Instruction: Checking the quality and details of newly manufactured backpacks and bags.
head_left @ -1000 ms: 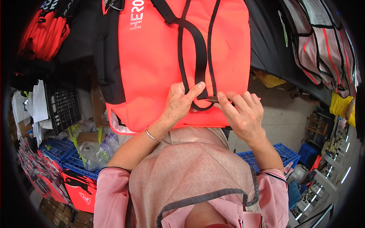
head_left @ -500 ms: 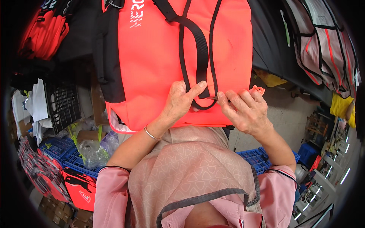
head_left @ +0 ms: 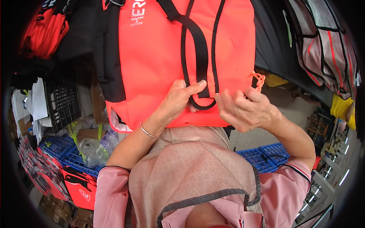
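Going L to R: red/black bags (head_left: 43,36) bunch up top at far L, white sheets (head_left: 37,97) below, just beside a black crate (head_left: 64,108). Lower down, a blue crate (head_left: 78,162) has clear plastic (head_left: 93,152) on it, w/ a red pouch (head_left: 79,188) nr its front. Mid-view, the big orange-red bag (head_left: 152,72) runs from the top edge to the apron (head_left: 190,163), black panel on its L side. L grip (head_left: 175,100), bangle (head_left: 146,131) on wrist, is narrow: thumb pressing the low end of the black strap (head_left: 202,60), a fingertip showing inside the trim's U-bend. Black trim (head_left: 216,57) flanks the strap both sides. R grip (head_left: 243,108) is just R of the bend, fingers curled in around an orange cord (head_left: 259,80) that pokes out on top; can't tell what else is inside. Further R: blue crates (head_left: 262,156), then grey panels w/ red lines (head_left: 329,49) up top, yellow cloth (head_left: 338,106) below.
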Demonstrator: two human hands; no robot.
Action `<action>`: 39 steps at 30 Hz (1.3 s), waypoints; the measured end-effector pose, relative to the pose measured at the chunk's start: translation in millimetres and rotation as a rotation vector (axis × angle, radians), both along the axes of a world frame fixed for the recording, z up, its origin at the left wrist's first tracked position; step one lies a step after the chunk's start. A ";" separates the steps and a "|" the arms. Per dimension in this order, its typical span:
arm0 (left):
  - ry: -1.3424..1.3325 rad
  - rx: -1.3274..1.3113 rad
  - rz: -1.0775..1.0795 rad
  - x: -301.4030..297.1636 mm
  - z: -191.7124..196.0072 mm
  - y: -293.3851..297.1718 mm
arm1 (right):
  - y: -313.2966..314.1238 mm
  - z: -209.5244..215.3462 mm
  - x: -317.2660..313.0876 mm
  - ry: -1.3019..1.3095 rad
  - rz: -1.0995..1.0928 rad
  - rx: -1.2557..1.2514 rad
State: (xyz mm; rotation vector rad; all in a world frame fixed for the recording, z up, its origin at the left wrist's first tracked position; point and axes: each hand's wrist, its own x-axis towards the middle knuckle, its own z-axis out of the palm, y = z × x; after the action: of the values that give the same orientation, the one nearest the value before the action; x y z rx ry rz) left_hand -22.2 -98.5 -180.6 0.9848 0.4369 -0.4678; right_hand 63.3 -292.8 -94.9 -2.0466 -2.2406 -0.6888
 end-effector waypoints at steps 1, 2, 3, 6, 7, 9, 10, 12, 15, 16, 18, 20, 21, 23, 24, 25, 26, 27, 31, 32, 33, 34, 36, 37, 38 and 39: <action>-0.005 -0.003 -0.005 -0.2 -0.9 0.2 | 0.2 0.1 -0.4 0.000 0.002 -0.001; -0.006 -0.004 -0.004 -0.6 -1.8 0.3 | 0.0 0.0 -1.6 0.044 -0.024 -0.040; -0.012 0.014 -0.001 -1.3 -3.0 0.6 | 0.1 -0.6 -2.9 0.089 -0.048 -0.077; -0.031 0.058 -0.010 -1.0 1.5 1.0 | -2.5 -2.2 -5.4 0.553 -0.375 -0.173; -0.044 0.083 -0.023 -0.7 3.2 0.8 | -4.0 -4.3 -4.9 0.553 -0.376 -0.173; -0.050 0.068 -0.015 -1.5 3.2 0.7 | -6.1 -8.1 -3.0 1.353 -0.527 -0.167; -0.055 0.054 -0.006 -1.7 2.9 1.0 | -6.1 -4.2 -5.5 1.428 -0.591 -0.152; -0.057 0.055 -0.018 -1.5 -0.1 3.0 | -9.3 -6.3 -9.3 1.323 -0.613 -0.047; -0.060 0.075 -0.027 -1.2 1.2 1.7 | -15.5 -8.1 -13.7 1.150 -0.630 0.078; -0.063 0.092 -0.025 -0.9 2.2 1.2 | -17.4 -7.7 -14.9 1.082 -0.630 0.099; -0.069 0.093 -0.050 -2.2 -5.3 4.6 | -19.1 -1.3 -15.2 1.039 -0.584 0.044; -0.076 0.096 -0.077 -4.0 -7.9 2.6 | -21.6 6.8 -15.5 0.994 -0.538 -0.008; -0.178 0.142 -0.034 -6.6 -5.7 -1.4 | -22.6 10.4 -15.2 1.117 -0.596 0.014; -0.287 0.194 0.002 -12.1 -0.3 -2.6 | -22.1 10.6 -13.9 1.239 -0.651 0.050; -0.272 0.118 -0.072 -15.4 3.5 -0.4 | -21.2 9.2 -14.1 1.378 -0.741 0.212; -0.255 0.043 -0.145 -17.0 6.1 2.6 | -21.3 6.8 -14.2 1.512 -0.827 0.382; -0.275 0.085 -0.210 -18.0 2.1 5.3 | -25.1 -0.8 -15.4 1.569 -0.851 0.382; -0.280 0.089 -0.217 -17.6 3.2 6.2 | -20.1 -1.3 -16.4 1.566 -0.852 0.393; -0.162 0.001 -0.229 -16.0 13.6 0.9 | 14.9 -3.6 -27.3 1.354 -0.608 0.139; -0.192 -0.035 -0.119 -19.3 9.4 -0.5 | 19.4 -6.4 -32.8 1.376 -0.572 0.125; -0.221 -0.069 -0.005 -22.2 5.5 -0.6 | 21.1 -16.0 -34.7 1.279 -0.396 0.152; -0.287 -0.075 -0.105 -24.4 0.6 8.9 | 18.8 -18.4 -39.8 1.273 -0.382 0.105; -0.183 -0.359 -0.140 -27.1 -17.8 30.0 | 13.8 -16.5 -50.1 1.271 -0.362 0.057; -0.077 -0.643 -0.168 -29.7 -24.7 35.1 | 11.8 -13.9 -53.1 1.201 -0.355 -0.029; -0.025 -0.511 -0.073 -35.5 -30.8 30.2 | 10.2 -12.6 -55.1 1.129 -0.348 -0.115; -0.023 -0.512 -0.074 -30.6 -17.1 22.7 | 7.9 -16.2 -56.7 1.130 -0.350 -0.116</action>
State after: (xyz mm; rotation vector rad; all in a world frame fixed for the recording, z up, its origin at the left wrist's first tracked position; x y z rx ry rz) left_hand -52.8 -75.8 -197.7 0.5107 0.2402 -0.5977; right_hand 6.7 -284.9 -111.1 -2.0524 -1.2913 0.5341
